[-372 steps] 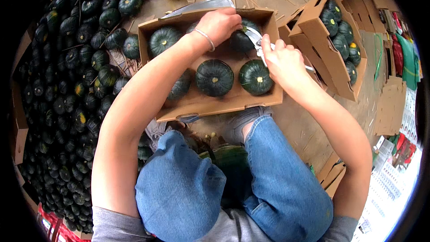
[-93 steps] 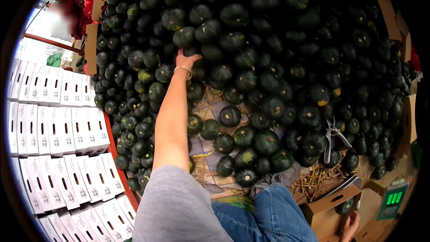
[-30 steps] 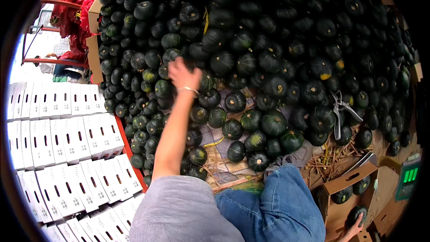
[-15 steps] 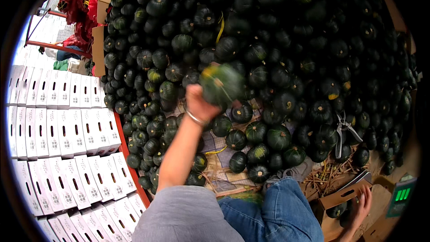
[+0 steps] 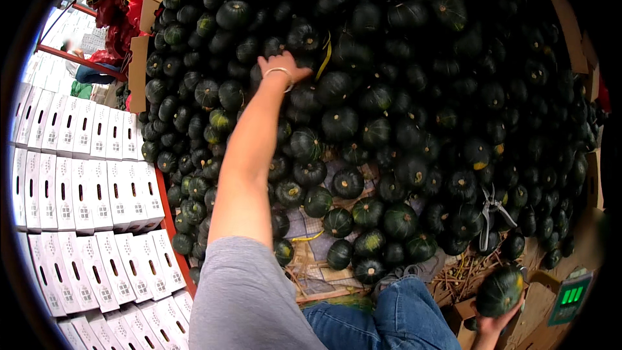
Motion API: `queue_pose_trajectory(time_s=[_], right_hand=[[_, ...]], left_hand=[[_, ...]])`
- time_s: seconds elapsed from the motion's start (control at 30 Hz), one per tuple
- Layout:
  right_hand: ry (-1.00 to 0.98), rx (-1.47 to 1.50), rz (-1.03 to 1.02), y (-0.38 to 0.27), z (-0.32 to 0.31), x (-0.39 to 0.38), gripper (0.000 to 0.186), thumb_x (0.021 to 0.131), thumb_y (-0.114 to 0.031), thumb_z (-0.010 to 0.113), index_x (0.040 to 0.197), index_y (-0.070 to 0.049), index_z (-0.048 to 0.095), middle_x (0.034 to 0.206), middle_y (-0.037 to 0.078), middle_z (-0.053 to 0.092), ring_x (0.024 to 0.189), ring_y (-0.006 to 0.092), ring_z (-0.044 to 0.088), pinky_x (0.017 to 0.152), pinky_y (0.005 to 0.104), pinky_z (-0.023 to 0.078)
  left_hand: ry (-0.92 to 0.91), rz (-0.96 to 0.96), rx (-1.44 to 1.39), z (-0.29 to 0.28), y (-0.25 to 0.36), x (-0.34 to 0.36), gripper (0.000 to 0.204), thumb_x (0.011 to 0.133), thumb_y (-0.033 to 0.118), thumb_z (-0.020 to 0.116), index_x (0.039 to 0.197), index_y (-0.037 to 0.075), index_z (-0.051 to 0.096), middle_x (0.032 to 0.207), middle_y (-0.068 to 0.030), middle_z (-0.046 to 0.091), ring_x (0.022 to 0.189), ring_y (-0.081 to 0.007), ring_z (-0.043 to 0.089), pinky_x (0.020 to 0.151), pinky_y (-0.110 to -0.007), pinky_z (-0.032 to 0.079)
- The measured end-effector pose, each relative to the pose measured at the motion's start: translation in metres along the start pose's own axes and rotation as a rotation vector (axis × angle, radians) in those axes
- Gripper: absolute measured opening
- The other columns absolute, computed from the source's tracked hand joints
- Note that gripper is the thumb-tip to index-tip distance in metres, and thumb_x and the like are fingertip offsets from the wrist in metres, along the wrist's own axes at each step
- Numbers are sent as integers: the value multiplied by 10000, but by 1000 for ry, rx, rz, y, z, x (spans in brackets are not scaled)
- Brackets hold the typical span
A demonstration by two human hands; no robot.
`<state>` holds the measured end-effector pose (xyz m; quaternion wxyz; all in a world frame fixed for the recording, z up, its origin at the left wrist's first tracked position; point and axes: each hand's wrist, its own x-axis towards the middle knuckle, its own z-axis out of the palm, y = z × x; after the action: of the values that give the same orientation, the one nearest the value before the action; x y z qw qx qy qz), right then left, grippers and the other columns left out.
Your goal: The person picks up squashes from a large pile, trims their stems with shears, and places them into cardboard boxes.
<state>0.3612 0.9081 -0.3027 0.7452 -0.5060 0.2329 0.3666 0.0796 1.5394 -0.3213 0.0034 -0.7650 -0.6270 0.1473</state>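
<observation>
Right hand (image 5: 494, 321) cups squash (image 5: 500, 290) from below, stem side up-right, over box (image 5: 461, 311). Left hand (image 5: 280, 68) spread flat on pile (image 5: 402, 91); bare floor (image 5: 311, 240) between.

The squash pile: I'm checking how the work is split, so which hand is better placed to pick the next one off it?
Left. The left hand is stretched onto the squash pile; the right hand already holds a squash.

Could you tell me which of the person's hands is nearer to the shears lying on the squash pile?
The right. The right hand, holding a dark green squash, is just below the shears; the left hand reaches far up the pile, well to their left.
</observation>
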Motion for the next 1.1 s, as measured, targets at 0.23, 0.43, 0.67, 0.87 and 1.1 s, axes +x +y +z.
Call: queue_pose_trajectory(time_s=[0.23, 0.43, 0.67, 0.87, 1.1], right_hand=[[94, -162, -104, -22, -10, -7, 626, 835, -549, 515, 1274, -105, 480, 1175, 151, 562, 1012, 305, 591, 766, 473, 540], [29, -235, 8, -9, -8, -27, 618, 835, -511, 534, 1283, -90, 473, 1193, 149, 558, 1038, 302, 577, 812, 472, 519], [-22, -226, -70, -37, -36, -67, 611, 836, -467, 556, 1294, -73, 465, 1213, 147, 552, 1068, 298, 560, 865, 471, 494], [6, -306, -13, -88, -136, -142, 610, 828, -403, 592, 1307, -55, 445, 1251, 149, 531, 1098, 293, 543, 892, 480, 480], [304, -627, -164, -80, -289, -125, 778, 704, -305, 759, 1342, -133, 348, 1182, 144, 493, 1051, 245, 540, 861, 375, 484]], left_hand=[[96, -356, -177, 46, 21, 22, 1041, 627, 602, 740, 1381, 47, 285, 1291, -208, 431, 1187, -331, 475, 980, -400, 382], [345, 27, -1297, 61, -52, -34, 787, 684, 344, 768, 1303, 68, 368, 1321, -211, 412, 1166, -356, 481, 949, -436, 436], [-370, 62, -2710, 47, -28, -181, 583, 799, 542, 533, 1256, 181, 522, 1270, -59, 532, 1191, -308, 481, 967, -568, 392], [-865, -264, -2547, 97, 55, -309, 482, 863, 409, 488, 1227, 94, 519, 1234, -145, 548, 1122, -419, 493, 967, -608, 388], [-1985, 292, -2564, 117, 148, -469, 520, 897, 328, 538, 1388, 239, 390, 1389, -168, 317, 1261, -363, 346, 981, -559, 389]])
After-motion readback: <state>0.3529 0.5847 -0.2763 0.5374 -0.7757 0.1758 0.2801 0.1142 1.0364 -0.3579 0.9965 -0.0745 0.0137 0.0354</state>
